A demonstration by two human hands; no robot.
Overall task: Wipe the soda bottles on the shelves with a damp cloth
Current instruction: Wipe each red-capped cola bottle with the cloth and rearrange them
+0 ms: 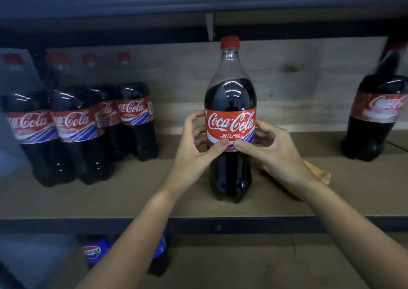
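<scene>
The scene is dim, with a cool bluish cast. The sharpest area is at the grip, where both hands meet on the Coca-Cola bottle (pixel 230 121); its label reads clearly. Small white highlights sit on the bottle's shoulder above the grip, so the light seems to come from above and in front. Left of the grip, the cluster of bottles (pixel 72 121) is soft and smeared; far right of it, the lone bottle (pixel 375 112) is blurred and leans from wide-angle distortion. Below the grip, the lower shelf (pixel 242 266) lies in deep shadow.
</scene>
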